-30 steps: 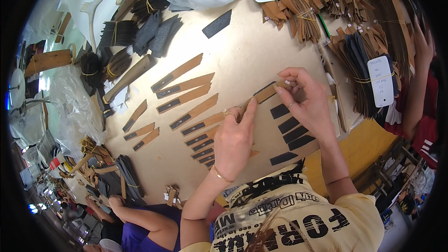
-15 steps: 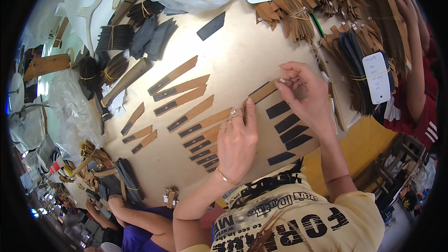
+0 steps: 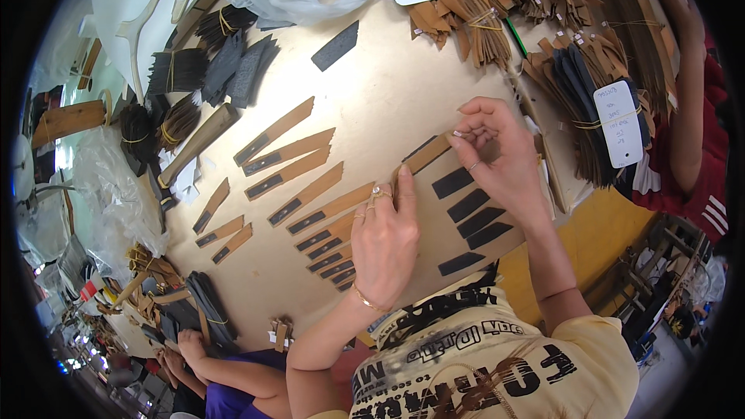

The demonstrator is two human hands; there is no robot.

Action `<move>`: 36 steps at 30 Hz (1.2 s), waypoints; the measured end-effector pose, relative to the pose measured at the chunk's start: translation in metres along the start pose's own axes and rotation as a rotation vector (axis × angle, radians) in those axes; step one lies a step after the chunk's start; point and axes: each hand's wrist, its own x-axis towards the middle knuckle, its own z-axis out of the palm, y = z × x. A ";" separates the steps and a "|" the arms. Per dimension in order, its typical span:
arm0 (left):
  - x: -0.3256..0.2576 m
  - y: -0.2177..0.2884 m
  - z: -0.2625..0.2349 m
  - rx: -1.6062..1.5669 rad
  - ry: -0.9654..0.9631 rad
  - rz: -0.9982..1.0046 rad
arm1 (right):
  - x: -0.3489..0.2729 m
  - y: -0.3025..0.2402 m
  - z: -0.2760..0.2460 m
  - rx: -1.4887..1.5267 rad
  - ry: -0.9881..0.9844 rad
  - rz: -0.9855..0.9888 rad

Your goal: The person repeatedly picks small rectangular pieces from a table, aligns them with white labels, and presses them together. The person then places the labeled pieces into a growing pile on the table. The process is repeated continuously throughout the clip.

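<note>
Along the left rim, a crumpled clear plastic bag beside a wooden-handled hammer, slanted on the tan table. Just above, banded dark bundles. At lower left, a neighbouring person's hand near a banded black bundle.

Next rightward, three short brown strips with dark ends, then a slanting column of longer brown strips, likewise dark-ended, partly covered at its lower right. Above these, well apart, a lone black piece.

Near the centre, the left hand, back upward, rings on the fingers, one digit outstretched to touch the lower left end of a single brown strip. Grip on this side: fingers bent loosely downward; cannot tell whether pinching or merely pressing.

Between both hands, that same strip, slanting up to the right, with black along its far edge.

Then the right hand, fingers curled, thumb tip at the strip's upper right end, index tip raised apart. Grip here: cannot tell whether grasping or only steadying.

Just below, several dark pieces in a column. At upper right, banded brown bundles; below them, a white tag on a mixed black-and-brown bundle. At far right, a co-worker's arm and red sleeve.
</note>
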 end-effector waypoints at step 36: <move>0.005 -0.014 -0.007 -0.298 0.149 -0.076 | -0.043 -0.019 0.020 -0.627 0.034 -0.464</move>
